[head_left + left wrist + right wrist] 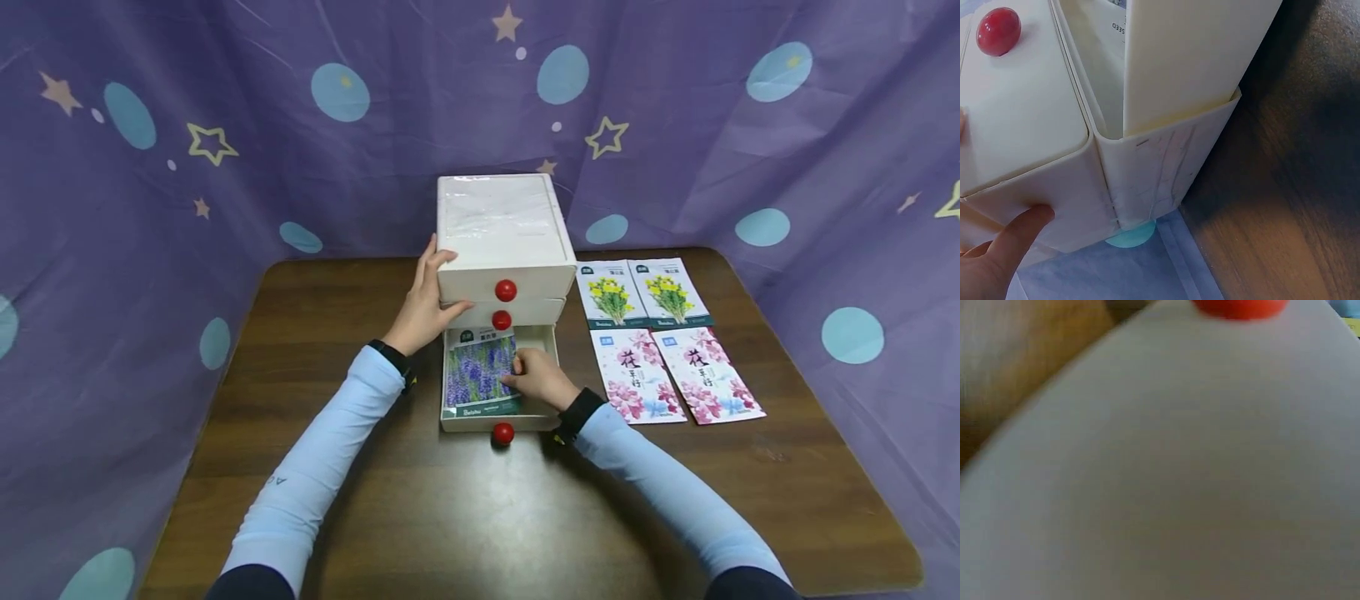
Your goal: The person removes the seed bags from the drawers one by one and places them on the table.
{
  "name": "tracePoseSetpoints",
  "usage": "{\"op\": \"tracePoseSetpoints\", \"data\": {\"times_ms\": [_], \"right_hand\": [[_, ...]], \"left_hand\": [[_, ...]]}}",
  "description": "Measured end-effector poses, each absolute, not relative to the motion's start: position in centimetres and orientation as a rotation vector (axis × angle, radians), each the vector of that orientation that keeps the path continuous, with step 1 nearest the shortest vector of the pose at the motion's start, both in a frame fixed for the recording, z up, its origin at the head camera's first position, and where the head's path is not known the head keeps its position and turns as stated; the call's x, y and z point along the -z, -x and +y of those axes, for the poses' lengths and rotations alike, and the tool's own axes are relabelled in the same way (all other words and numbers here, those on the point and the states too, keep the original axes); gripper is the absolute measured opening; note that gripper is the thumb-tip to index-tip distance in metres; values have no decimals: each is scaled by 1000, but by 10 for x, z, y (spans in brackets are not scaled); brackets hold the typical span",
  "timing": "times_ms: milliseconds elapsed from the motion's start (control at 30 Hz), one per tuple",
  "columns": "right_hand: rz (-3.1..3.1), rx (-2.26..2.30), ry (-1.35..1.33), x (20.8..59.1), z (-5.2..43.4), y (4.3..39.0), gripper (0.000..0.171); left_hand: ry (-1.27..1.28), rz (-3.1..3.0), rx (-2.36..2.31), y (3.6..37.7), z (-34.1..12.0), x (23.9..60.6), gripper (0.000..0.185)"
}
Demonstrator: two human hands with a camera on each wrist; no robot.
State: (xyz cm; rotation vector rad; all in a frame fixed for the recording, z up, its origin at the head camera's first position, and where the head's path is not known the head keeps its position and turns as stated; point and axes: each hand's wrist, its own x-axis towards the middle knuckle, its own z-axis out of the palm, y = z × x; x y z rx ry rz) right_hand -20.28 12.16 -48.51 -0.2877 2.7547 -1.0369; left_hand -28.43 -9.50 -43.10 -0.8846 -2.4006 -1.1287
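Note:
A small white drawer cabinet (506,225) with red knobs stands toward the back of the table. Its bottom drawer (540,337) is pulled out, and a seed packet (476,375) with purple flowers lies inside. My left hand (423,308) rests against the cabinet's left front corner, thumb across the front and fingers along the side. In the left wrist view, a finger (1019,240) presses the cabinet's side. My right hand (543,379) is over the drawer, pinching the packet's right edge. The right wrist view is mostly filled by the blurred drawer front (1166,462), with the hand hidden.
Two yellow-flower packets (611,296) lie right of the cabinet, with two pink-flower packets (637,375) in front of them. All rest on the brown wooden table (420,517). A purple curtain (450,142) with stars and dots hangs behind and at both sides.

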Motion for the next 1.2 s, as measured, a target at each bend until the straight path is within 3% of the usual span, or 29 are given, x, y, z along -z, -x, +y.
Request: {"op": "tracePoseSetpoints", "data": {"times_ms": [167, 467, 767, 967, 1100, 1200], "right_hand": [[2741, 903, 326, 468, 126, 199, 29], [2212, 1489, 232, 425, 161, 183, 32], [2236, 1383, 270, 393, 234, 131, 43], [2393, 1359, 230, 397, 301, 83, 24], [2340, 1378, 58, 415, 355, 47, 25], [2315, 1288, -216, 432, 393, 22, 36]], "left_hand": [[878, -2399, 1133, 282, -93, 431, 81], [893, -2372, 1132, 284, -92, 431, 82], [887, -2374, 1141, 282, -91, 432, 82], [885, -2390, 1126, 282, -90, 431, 83], [885, -2384, 1118, 282, -91, 430, 83], [882, -2378, 1113, 282, -92, 429, 83]]}}
